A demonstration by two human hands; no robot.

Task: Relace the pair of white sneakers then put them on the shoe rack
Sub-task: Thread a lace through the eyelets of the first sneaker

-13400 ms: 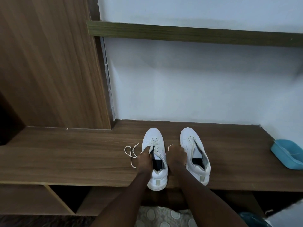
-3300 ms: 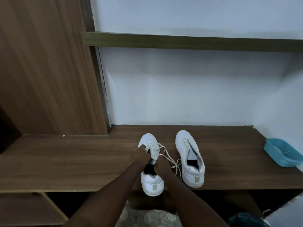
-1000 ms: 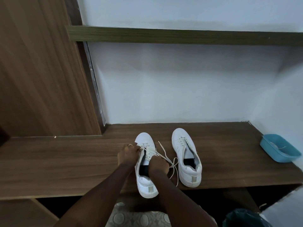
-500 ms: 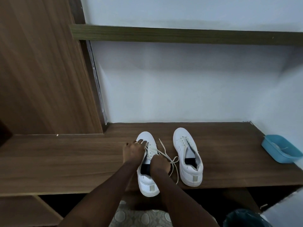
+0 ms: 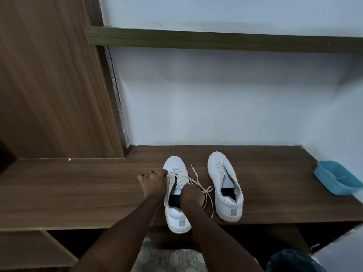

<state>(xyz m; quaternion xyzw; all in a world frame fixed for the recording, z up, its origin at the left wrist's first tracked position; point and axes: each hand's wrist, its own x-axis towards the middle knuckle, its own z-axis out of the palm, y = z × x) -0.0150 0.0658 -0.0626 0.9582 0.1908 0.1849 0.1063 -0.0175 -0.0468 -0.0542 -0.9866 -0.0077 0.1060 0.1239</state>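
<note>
Two white sneakers sit side by side on the wood bench (image 5: 78, 193), toes toward the wall (image 5: 216, 105), heels near the front edge. They are near each other but not touching.

The left sneaker (image 5: 177, 214) is the one being handled, and its heel overhangs the bench edge a bit. The lace (image 5: 198, 182) is threaded through its front eyelets. The loose part trails off to the right, loops on the bench between the two shoes and ends near the left sneaker's heel.

Left grip (image 5: 153, 182) is at the left side of that shoe by the eyelets, fingers curled, pinching the lace. Right grip (image 5: 191, 195) is over the tongue and opening, fingers curled in, clenched on the lace where it leaves the eyelets. Its fingertips are hidden under the hand. Both forearms come in from the bottom of the view.

The right sneaker (image 5: 225, 185) stands untouched, tongue up. Whether it has any lace is too small to tell.

A blue tub (image 5: 334, 179) sits at the far right end of the bench, well apart from the shoes. A wood panel (image 5: 49, 85) stands upright on the left and a dark shelf strip (image 5: 216, 39) runs along the wall above. Below the bench are open compartments, patterned floor (image 5: 167, 258) and a dark bin (image 5: 290, 260) at lower right.
</note>
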